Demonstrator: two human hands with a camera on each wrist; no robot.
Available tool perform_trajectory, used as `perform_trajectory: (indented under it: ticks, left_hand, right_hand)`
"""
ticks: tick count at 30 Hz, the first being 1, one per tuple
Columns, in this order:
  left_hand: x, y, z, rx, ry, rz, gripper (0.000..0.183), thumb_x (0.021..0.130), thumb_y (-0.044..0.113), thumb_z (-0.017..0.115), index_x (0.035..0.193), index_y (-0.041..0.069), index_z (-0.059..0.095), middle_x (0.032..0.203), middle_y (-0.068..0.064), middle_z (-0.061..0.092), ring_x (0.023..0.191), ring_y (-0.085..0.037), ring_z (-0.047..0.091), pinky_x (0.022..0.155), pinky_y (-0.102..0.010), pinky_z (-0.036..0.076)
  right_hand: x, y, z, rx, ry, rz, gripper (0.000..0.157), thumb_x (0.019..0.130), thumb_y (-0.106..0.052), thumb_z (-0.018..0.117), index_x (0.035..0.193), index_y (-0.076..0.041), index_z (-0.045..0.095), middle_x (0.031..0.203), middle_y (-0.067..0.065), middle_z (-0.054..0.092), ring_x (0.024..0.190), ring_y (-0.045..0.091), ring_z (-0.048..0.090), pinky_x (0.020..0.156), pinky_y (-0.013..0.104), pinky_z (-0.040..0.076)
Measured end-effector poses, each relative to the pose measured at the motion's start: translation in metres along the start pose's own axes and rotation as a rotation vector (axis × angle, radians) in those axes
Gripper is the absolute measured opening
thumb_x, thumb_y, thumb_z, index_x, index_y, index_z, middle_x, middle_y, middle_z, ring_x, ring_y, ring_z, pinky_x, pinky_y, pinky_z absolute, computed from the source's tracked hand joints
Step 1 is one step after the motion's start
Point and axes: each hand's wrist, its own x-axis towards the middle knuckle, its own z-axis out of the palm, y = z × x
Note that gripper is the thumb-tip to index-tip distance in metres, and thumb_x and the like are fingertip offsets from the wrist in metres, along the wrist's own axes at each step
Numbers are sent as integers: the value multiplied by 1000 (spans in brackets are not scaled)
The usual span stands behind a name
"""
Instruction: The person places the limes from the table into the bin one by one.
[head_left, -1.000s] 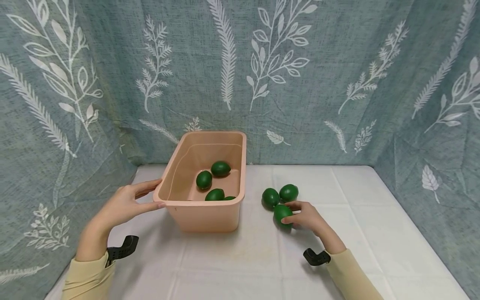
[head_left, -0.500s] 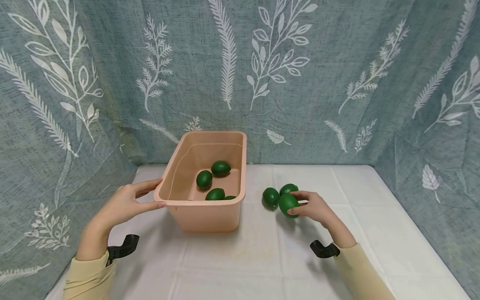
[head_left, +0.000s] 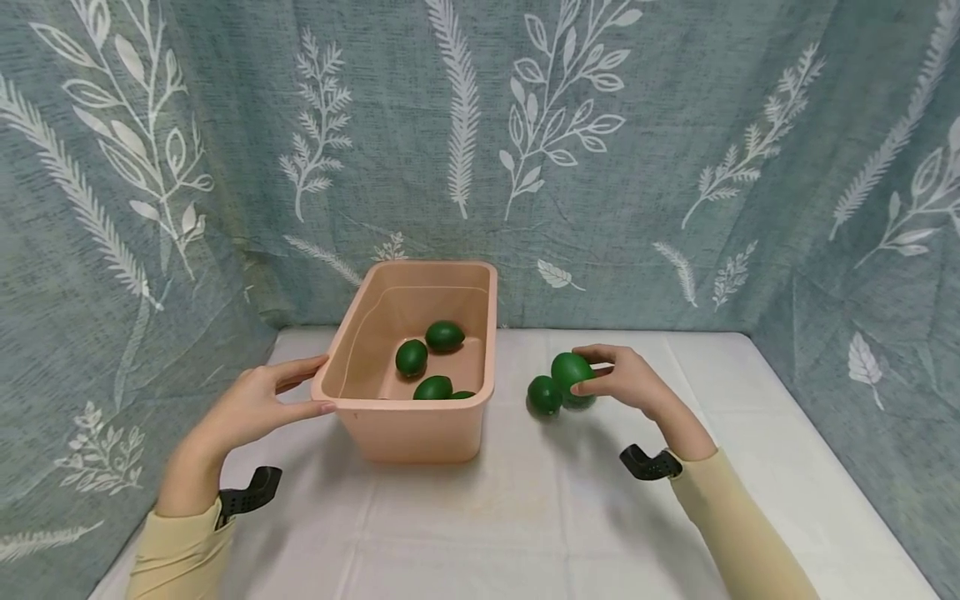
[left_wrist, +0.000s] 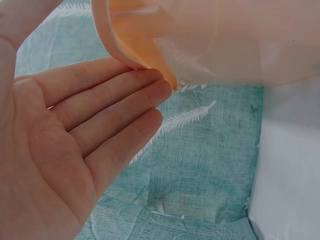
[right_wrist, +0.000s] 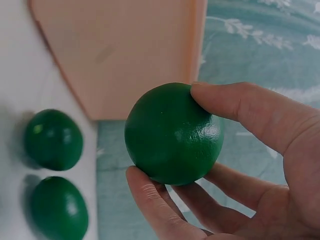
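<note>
My right hand (head_left: 633, 382) pinches a green lime (head_left: 572, 372) between thumb and fingertips, held above the white table. In the right wrist view the held lime (right_wrist: 172, 132) looks round and glossy. Just below it on the table lie two more limes (head_left: 543, 396), one partly covered by the held one in the head view. To the left stands a peach-coloured plastic bin (head_left: 420, 433) with several limes (head_left: 411, 358) on its floor. At the bin's left rim rests my left hand (head_left: 258, 404), its fingers (left_wrist: 115, 100) straight and touching the edge.
A white cloth covers the table (head_left: 480, 533). Blue-green curtain fabric (head_left: 637, 167) with white leaf prints hangs behind and on both sides. Each wrist wears a black camera mount (head_left: 251, 492).
My right hand has lifted the lime off the table and carried it up and away from me, over the other two. The left hand stays at the bin's rim.
</note>
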Motion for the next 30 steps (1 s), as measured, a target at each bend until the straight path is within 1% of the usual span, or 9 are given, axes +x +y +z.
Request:
perform_trajectory:
  ticks: [7,12,15,19,25,30]
  left_hand:
    - [0,0,1,2,10,-6,72,81,46,73,140,14,49,138,-8,53,124,-35,52,99,-50,47]
    - [-1,1,0,-7,10,3,70,82,42,73,140,13,49,138,-11,54,123,-37,52,98,-52,47]
    - [-2,3,-1,-16,9,3,69,82,41,73,140,13,49,138,-11,54,123,-38,52,99,-52,47]
    - [-2,4,-1,-23,8,3,69,82,40,73,140,14,49,138,-11,53,124,-38,52,99,-52,47]
    - [-2,3,-1,-24,8,-2,69,82,41,73,140,13,49,138,-12,53,123,-39,52,98,-54,46]
    - [-3,5,-1,-28,3,-14,70,82,42,73,140,12,49,138,-12,52,124,-40,51,98,-55,46]
  right_hand:
    - [14,-26,-3,-26,-26,-17,68,79,-26,77,139,-13,48,140,15,49,121,35,54,92,43,53]
    - [26,-43,-4,-46,-57,-49,69,80,-26,75,141,-12,46,140,15,47,121,35,54,93,44,53]
    - [34,-55,-3,-52,-64,-59,69,80,-25,75,141,-13,46,140,13,48,120,34,55,92,44,53]
    - [42,-72,-1,-64,-74,-74,68,79,-25,76,140,-16,48,140,11,49,119,31,56,91,42,53]
    - [52,-98,5,-79,-93,-107,67,79,-25,77,139,-17,49,137,10,51,117,29,58,88,39,56]
    - [61,-115,12,-80,-111,-143,65,79,-24,77,138,-16,51,134,8,54,112,25,60,83,35,57]
